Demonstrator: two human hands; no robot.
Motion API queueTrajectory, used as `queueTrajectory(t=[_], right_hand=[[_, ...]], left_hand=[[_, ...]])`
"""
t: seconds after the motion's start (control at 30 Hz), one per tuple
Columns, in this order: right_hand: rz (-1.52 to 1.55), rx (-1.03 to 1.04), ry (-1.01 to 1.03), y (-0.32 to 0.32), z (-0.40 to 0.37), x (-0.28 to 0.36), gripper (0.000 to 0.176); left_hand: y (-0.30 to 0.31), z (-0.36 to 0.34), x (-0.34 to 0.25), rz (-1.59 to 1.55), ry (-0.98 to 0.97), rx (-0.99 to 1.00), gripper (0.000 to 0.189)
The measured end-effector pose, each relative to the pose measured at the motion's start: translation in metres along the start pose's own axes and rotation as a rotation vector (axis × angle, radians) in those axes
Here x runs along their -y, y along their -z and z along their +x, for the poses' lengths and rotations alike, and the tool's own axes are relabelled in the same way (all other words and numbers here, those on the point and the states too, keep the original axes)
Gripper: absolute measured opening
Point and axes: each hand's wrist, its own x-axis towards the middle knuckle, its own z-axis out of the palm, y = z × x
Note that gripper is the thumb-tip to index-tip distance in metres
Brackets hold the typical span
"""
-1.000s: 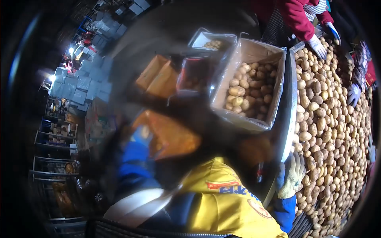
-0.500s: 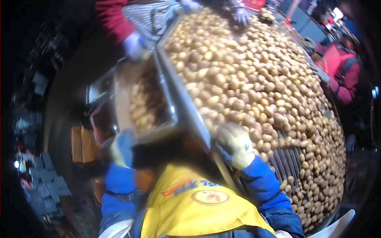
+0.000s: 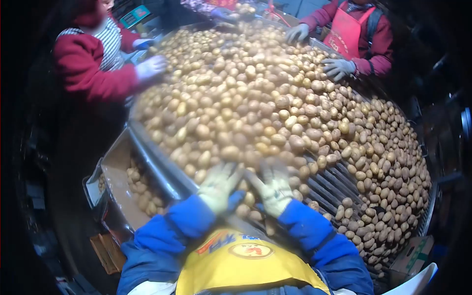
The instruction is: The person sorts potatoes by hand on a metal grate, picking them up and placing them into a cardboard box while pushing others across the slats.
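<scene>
A large heap of potatoes covers the sorting table and its dark slatted bars. My left hand, in a pale glove with blue on it, lies with spread fingers against the near edge of the heap. Close beside it on the right, my right hand also has its fingers spread on the potatoes, slightly blurred. Neither hand is closed round a potato. Left of my left hand, a box with potatoes in it stands against the metal rim of the table.
One person in red sleeves stands at the far left, another in a red apron at the far right. A third person's gloved hand is at the back. An orange crate sits low left, a carton low right.
The view has turned toward the heap. My left hand has left the box's near edge and come onto the potatoes beside my right hand. Both hands now have spread fingers.
</scene>
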Motion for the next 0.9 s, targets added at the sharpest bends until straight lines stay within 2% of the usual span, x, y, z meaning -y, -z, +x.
queueTrajectory(t=[0.03, 0.07, 0.13, 0.2, 0.23, 0.27, 0.33, 0.37, 0.43, 0.5, 0.53, 0.57, 0.6, 0.67, 0.7, 0.73, 0.8, 0.87, 0.9], right_hand=[[-0.065, -0.010, 0.043, -0.001, 0.018, -0.003, 0.082], [-0.004, 0.039, 0.035, 0.005, 0.030, -0.002, 0.084], [-0.059, -0.048, 0.069, -0.004, 0.058, 0.002, 0.084], [-0.108, -0.075, 0.111, -0.038, 0.085, -0.015, 0.082], [-0.043, -0.157, 0.110, -0.049, 0.092, -0.016, 0.083], [-0.151, -0.262, 0.119, -0.057, 0.099, -0.015, 0.082], [-0.091, -0.183, 0.070, -0.027, 0.101, 0.000, 0.079], [-0.063, -0.124, 0.055, -0.005, 0.097, 0.007, 0.073], [0.036, -0.131, 0.113, 0.003, 0.076, -0.001, 0.071], [0.151, -0.133, 0.124, 0.016, 0.053, -0.021, 0.065], [0.206, -0.168, 0.096, 0.031, 0.042, -0.033, 0.058], [0.084, -0.371, 0.107, 0.020, 0.038, -0.062, 0.046], [0.163, -0.329, -0.105, 0.050, 0.035, -0.072, 0.042], [0.215, -0.448, -0.366, 0.073, 0.036, -0.123, 0.053], [0.228, -0.469, -0.474, 0.079, 0.037, -0.153, 0.059], [0.221, -0.441, -0.561, 0.080, 0.039, -0.180, 0.065], [0.089, -0.323, -0.654, 0.077, 0.044, -0.219, 0.075], [-0.234, -0.231, -0.814, 0.048, 0.056, -0.183, 0.081], [-0.081, -0.279, -0.697, 0.022, 0.053, -0.183, 0.083]], left_hand=[[0.021, 0.008, -0.005, 0.118, 0.067, 0.086, 0.072], [0.029, 0.016, 0.005, 0.098, 0.008, 0.059, 0.069], [0.014, 0.023, 0.046, 0.219, -0.043, 0.046, 0.066], [0.012, 0.035, 0.070, 0.179, 0.009, 0.037, 0.063], [0.010, 0.040, 0.074, 0.153, 0.036, 0.040, 0.061], [0.022, 0.045, 0.066, 0.063, 0.069, 0.001, 0.062], [0.022, 0.041, 0.070, 0.010, 0.177, -0.005, 0.066], [0.027, 0.040, 0.066, 0.010, 0.177, -0.016, 0.066], [0.034, 0.039, 0.050, 0.003, 0.161, -0.046, 0.068], [0.021, 0.031, 0.031, -0.079, 0.169, -0.217, 0.064], [0.018, 0.025, 0.025, -0.077, 0.146, -0.269, 0.063], [0.017, 0.020, 0.017, -0.056, 0.093, -0.287, 0.061], [0.018, 0.019, 0.011, -0.100, 0.061, -0.273, 0.059], [0.017, 0.021, 0.000, -0.188, -0.004, -0.238, 0.056], [-0.002, 0.016, 0.000, -0.143, -0.057, -0.333, 0.053], [-0.002, 0.017, -0.001, -0.140, -0.045, -0.293, 0.052], [0.000, 0.025, -0.004, -0.141, -0.019, -0.216, 0.050], [-0.001, 0.028, -0.001, -0.165, -0.022, -0.251, 0.050], [-0.002, 0.028, -0.001, -0.184, -0.008, -0.240, 0.049]])
